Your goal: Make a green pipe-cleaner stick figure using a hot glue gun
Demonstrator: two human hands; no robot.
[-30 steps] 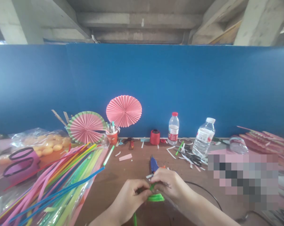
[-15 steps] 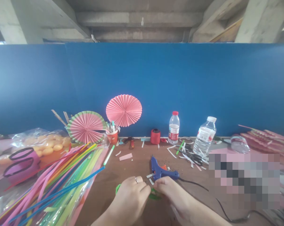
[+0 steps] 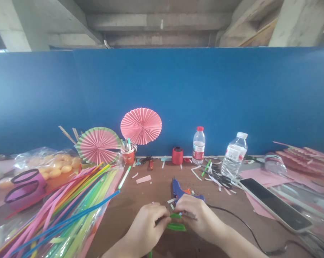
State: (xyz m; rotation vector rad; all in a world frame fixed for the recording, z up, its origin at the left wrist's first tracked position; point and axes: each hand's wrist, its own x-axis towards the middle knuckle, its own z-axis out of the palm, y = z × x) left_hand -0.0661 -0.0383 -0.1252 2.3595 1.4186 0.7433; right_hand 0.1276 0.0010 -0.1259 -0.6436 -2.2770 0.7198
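My left hand (image 3: 148, 224) is closed, with thumb and fingers pinched on a green pipe cleaner (image 3: 176, 227). Bent green lengths of it show in the gap between the two hands, and another green end peeks out below the left wrist. Facing it, my right hand (image 3: 198, 216) curls its fingers down over the other end of the green strands. Its fingertips are partly hidden, and a small greyish bit beneath them is too unclear to name. Just behind the right hand lies a blue glue gun (image 3: 180, 190), its handle partly covered by that hand.
Colourful pipe cleaners (image 3: 70, 208) spread over the left side. Pink paper fans (image 3: 141, 125) stand at the back near a cup of markers (image 3: 128, 156). Right of them are a red spool (image 3: 177, 156), water bottles (image 3: 198, 147), scissors (image 3: 223, 180), paper scraps and a phone (image 3: 276, 204).
My hands have moved slightly apart, so more of the green pipe cleaner shows between them. The green loop left of my left hand is out of sight. The right hand has shifted up over the glue gun's handle.
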